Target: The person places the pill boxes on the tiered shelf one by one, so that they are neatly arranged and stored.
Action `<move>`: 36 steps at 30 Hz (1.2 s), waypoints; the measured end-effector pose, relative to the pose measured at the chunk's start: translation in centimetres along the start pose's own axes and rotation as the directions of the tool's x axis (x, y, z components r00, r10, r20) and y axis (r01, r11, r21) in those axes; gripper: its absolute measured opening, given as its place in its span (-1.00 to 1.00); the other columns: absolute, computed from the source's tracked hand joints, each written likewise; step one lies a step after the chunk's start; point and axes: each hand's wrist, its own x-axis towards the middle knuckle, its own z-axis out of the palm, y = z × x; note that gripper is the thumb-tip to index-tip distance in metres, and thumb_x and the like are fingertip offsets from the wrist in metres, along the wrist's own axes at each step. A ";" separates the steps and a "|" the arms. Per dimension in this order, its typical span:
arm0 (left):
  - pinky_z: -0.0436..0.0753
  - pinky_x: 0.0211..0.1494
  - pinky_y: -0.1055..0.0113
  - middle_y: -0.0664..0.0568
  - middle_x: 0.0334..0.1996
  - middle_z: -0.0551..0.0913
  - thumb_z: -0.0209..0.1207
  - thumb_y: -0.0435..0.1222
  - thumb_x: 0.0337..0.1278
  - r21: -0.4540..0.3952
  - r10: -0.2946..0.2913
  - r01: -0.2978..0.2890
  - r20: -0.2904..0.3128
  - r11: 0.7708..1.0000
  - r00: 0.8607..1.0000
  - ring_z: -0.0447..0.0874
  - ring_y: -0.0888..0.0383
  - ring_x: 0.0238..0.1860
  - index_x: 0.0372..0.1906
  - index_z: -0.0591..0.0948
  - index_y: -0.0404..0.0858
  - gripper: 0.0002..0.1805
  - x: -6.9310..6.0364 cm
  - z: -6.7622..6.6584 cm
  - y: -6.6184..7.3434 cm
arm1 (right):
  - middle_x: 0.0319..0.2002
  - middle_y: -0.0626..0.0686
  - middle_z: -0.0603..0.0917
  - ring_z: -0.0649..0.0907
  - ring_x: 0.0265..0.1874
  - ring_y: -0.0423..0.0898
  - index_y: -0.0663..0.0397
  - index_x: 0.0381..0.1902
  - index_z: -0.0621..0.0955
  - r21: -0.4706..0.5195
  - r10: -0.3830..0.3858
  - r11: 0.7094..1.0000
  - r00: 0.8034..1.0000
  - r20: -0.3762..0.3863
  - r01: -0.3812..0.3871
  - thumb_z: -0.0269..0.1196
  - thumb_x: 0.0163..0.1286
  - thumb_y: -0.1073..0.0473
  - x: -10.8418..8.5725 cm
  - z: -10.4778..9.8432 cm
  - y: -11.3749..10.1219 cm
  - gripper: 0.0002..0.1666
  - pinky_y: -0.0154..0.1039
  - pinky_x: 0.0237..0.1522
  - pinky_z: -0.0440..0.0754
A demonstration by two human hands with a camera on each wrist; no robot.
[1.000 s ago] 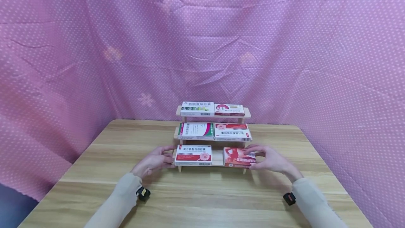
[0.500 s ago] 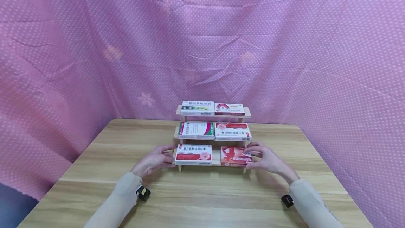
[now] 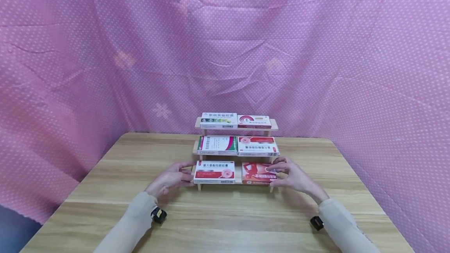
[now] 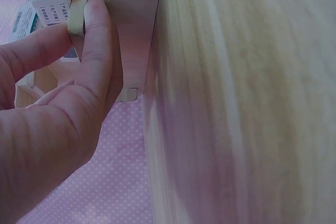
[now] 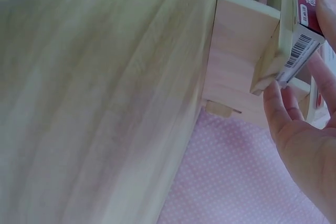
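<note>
A three-step wooden display rack (image 3: 238, 175) stands on the table and bears medicine boxes, two to a step. My left hand (image 3: 172, 179) grips the left end of the lowest step; in the left wrist view its thumb and fingers (image 4: 97, 40) pinch the board's edge. Beside it lies a white-and-red medicine box (image 3: 215, 171). On the same step's right end, my right hand (image 3: 293, 175) holds a red medicine box (image 3: 256, 173), with fingers over its top and at its end. The box's barcode end (image 5: 299, 50) shows in the right wrist view. A narrow gap separates these two boxes.
On the middle step lie a white-and-green box (image 3: 217, 145) and another white-and-red box (image 3: 258, 146). The top step carries a white box with green (image 3: 218, 120) and a smaller white-and-red one (image 3: 254, 121). A pink dotted cloth (image 3: 225, 50) hangs behind the wooden table (image 3: 225, 221).
My right hand has slid the red medicine box leftward along the lowest step, narrowing the gap to its neighbour. The left hand has stayed at the rack's left end.
</note>
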 end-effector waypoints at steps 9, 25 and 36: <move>0.67 0.18 0.05 -0.36 0.05 0.56 0.07 -0.61 0.10 -0.010 0.004 -0.004 0.016 1.000 1.000 0.69 0.00 -0.07 0.49 0.02 -0.47 -0.17 -0.1 -0.1 0.0 | 0.02 0.12 0.46 0.47 0.09 0.08 -0.10 0.04 0.69 0.043 0.042 0.998 0.999 0.007 -0.042 0.55 -0.03 0.00 0.5 0.6 -0.2 -0.40 0.06 0.18 0.50; 0.67 0.17 0.07 -0.40 0.14 0.50 0.08 -0.57 0.15 -0.005 0.010 -0.010 0.024 1.000 1.000 0.68 -0.03 -0.04 0.50 0.05 -0.43 -0.20 0.0 0.0 -0.1 | -0.06 0.07 0.50 0.50 0.05 0.03 -0.13 0.07 0.67 0.028 0.061 0.998 0.998 0.011 -0.061 0.54 -0.01 -0.05 0.5 0.7 -0.2 -0.38 0.01 0.15 0.56; 0.65 0.20 0.03 -0.34 0.18 0.54 0.15 -0.37 0.27 0.059 0.024 -0.026 0.036 0.998 0.999 0.68 -0.07 0.02 0.50 0.11 -0.36 -0.24 -0.4 -1.0 -0.4 | 0.04 0.19 0.65 0.66 0.02 0.07 0.15 0.07 0.65 0.091 0.001 0.996 1.000 0.004 -0.001 0.36 0.29 0.06 -0.5 -1.0 0.4 -0.55 -0.21 0.05 0.69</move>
